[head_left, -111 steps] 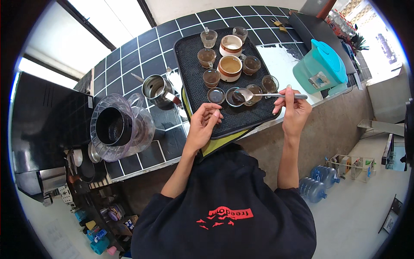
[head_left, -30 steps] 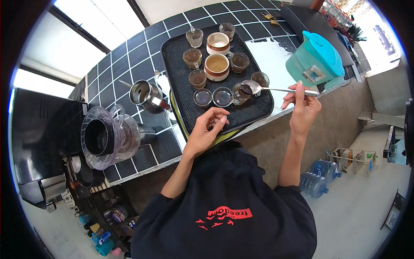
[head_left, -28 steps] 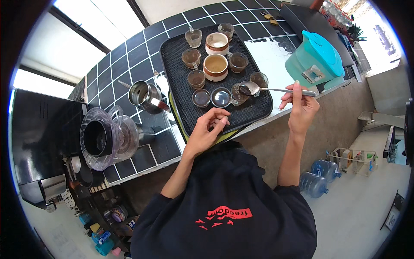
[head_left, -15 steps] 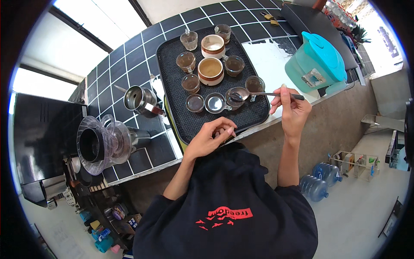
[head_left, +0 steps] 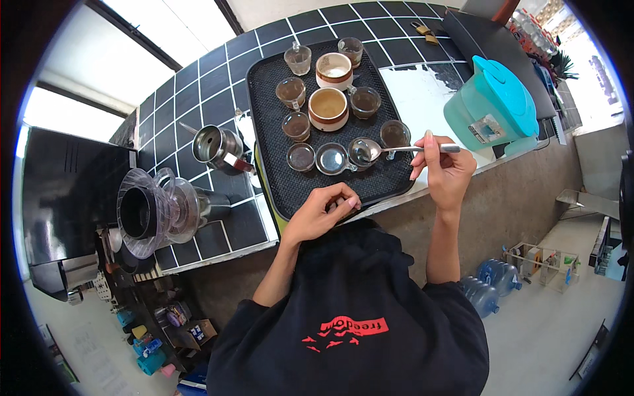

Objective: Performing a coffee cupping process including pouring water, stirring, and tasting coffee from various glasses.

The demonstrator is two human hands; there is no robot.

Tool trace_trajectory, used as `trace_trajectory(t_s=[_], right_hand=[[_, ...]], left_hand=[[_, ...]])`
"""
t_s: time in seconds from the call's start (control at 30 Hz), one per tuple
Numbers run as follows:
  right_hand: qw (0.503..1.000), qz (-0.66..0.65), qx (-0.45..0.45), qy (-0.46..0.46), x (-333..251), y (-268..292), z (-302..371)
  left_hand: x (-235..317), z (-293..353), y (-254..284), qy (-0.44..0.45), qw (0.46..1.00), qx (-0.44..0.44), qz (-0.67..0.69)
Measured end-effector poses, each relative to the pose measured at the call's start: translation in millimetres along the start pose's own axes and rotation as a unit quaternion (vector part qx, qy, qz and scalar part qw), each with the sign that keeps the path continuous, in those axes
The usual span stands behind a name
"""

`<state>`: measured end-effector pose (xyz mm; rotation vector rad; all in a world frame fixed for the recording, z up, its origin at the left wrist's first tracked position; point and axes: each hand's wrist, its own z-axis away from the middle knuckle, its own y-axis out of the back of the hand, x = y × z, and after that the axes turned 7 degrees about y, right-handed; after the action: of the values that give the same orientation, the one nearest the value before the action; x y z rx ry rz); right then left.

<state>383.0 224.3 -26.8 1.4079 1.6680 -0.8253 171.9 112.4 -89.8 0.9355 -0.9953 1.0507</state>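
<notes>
My right hand (head_left: pixel 446 168) pinches the handle of a metal spoon (head_left: pixel 389 150) between thumb and fingers. The spoon's bowl lies over a small glass cup (head_left: pixel 360 163) near the front of the black tray (head_left: pixel 277 188); whether it touches the liquid I cannot tell. Beside that cup are a glass cup with a bright reflection (head_left: pixel 331 158), one with dark liquid (head_left: pixel 301 158) and another brown-filled cup (head_left: pixel 395 134). Loosely curled, my left hand (head_left: pixel 323 210) rests at the tray's near edge, with no object visible in it.
Two brown-and-white ceramic bowls (head_left: pixel 328 119) and more glass cups stand further back on the tray. On the left are a steel gooseneck kettle (head_left: pixel 218 148) and a clear dripper (head_left: pixel 142 211). A turquoise pitcher (head_left: pixel 492 105) stands right of the tray on the tiled counter (head_left: pixel 244 228).
The spoon has tilted, its bowl shifting slightly; its bowl is still over the same cup. My right hand has moved a little, while my left stays at the tray edge.
</notes>
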Motion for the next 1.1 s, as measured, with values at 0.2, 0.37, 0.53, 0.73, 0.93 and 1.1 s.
trace_trajectory(t_s=[0.2, 0.37, 0.53, 0.73, 0.93, 1.1], right_hand=[[1.000, -0.011, -0.002, -0.001, -1.7, 1.3, -3.3], [1.000, -0.022, 0.008, -0.009, -3.6, 5.5, -7.3], [0.999, -0.019, 0.032, -0.011, -2.8, 14.8, -11.7], [0.997, -0.028, 0.069, -0.014, -4.3, 26.8, -16.9], [0.995, -0.026, 0.096, 0.004, -6.4, 39.1, -20.6], [0.993, -0.027, 0.118, 0.019, -8.8, 53.0, -23.1]], left_hand=[[-1.6, -1.8, -0.2, -0.008, 1.000, 0.002, -0.002], [0.5, -3.7, -0.9, -0.008, 1.000, 0.001, 0.006], [9.7, -5.1, -1.7, -0.014, 1.000, -0.005, -0.004], [8.1, -8.5, -5.6, -0.026, 1.000, -0.015, 0.007], [13.9, -12.7, -8.1, -0.028, 0.999, -0.021, -0.012], [8.0, -18.3, -12.5, -0.062, 0.998, -0.023, -0.013]])
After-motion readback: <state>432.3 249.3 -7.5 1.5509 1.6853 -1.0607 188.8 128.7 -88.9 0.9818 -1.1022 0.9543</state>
